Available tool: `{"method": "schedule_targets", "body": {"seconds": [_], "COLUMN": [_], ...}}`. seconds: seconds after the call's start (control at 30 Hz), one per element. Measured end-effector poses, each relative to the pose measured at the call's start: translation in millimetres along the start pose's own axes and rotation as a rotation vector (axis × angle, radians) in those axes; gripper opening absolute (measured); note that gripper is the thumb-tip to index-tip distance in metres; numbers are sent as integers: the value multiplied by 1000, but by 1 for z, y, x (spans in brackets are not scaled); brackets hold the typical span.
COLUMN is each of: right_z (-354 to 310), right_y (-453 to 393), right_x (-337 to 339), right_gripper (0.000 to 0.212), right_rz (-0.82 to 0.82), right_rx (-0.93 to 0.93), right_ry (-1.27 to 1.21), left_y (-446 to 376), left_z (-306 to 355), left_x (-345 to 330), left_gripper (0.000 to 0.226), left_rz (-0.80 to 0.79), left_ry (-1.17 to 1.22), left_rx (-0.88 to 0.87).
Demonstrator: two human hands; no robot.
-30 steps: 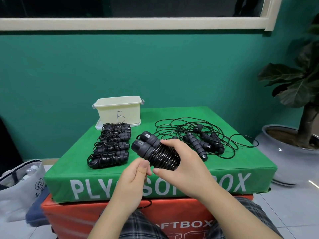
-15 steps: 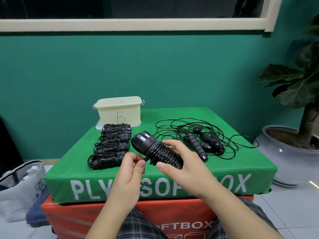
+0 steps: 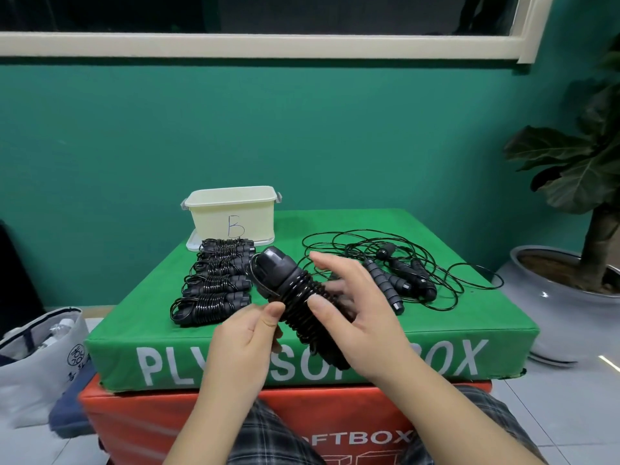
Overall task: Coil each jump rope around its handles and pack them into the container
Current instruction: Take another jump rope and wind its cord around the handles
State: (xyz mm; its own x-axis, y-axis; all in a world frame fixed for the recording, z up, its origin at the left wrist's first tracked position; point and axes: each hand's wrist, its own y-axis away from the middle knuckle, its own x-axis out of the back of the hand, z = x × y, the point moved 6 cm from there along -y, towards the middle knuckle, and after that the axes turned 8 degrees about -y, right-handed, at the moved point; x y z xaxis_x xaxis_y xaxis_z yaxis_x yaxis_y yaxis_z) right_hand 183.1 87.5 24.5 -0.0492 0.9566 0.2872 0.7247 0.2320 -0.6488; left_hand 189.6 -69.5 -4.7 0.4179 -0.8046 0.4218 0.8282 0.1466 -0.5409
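Gripping a coiled jump rope [image 3: 302, 298] in mid-air, above the near edge of the green plyo box [image 3: 469, 317]: right hand [image 3: 365, 325] wrapped round the lower part of the bundle from the right, thumb pressed on the coils, index finger lifted and pointing left (slightly blurred). Pinching at the rope's left side with the left hand [image 3: 246, 340], thumb and forefinger closed just against the coils; cannot tell whether a strand sits between them. Tilted, cap end of the handles up and away, other end down toward the lap.

Lying on the box left of the hands, a row of finished coiled ropes [image 3: 216, 286], stacked front to back and reaching up to the cream container [image 3: 235, 213] marked "B", standing at the far left of the box top on its lid. Sprawled on the right side, loose ropes [image 3: 402, 280] with handles in a tangle of cord. Stacked under the green box, an orange box [image 3: 161, 427].
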Motion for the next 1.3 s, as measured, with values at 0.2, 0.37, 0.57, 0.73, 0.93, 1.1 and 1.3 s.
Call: {"method": "schedule_targets", "body": {"seconds": [0.2,0.37,0.57,0.73,0.93,1.1,1.3], "right_z": [3,0,8,13,19,19,30], "right_y": [-5,-2,-3,-2,3,3,-1], "right_x": [13,8,4,12,17,22,20], "right_gripper": [38,71,96,87,74,70,71], "right_rz": [109,-34,-84,3,20,-2,-52], "right_rx": [48,-53,-137,-190,-334,-354,-343], "right_ry": [152,457,691,602,479,553,627], "left_y": [2,3,7,8,7,9,11], "left_z": [9,12,16,18,1,2,17], "left_x": [-2,-6,-15,-21,-18,-18,-20], "left_gripper": [47,36,35,17,34,55,40], "left_rz": [-22,9,-53,-154,-247,-278,-266], "left_ry": [-133,-164,-207,-97,-260,-177,-239], "left_rx": [-172,-212,-264,-185,-67,-107,-270]}}
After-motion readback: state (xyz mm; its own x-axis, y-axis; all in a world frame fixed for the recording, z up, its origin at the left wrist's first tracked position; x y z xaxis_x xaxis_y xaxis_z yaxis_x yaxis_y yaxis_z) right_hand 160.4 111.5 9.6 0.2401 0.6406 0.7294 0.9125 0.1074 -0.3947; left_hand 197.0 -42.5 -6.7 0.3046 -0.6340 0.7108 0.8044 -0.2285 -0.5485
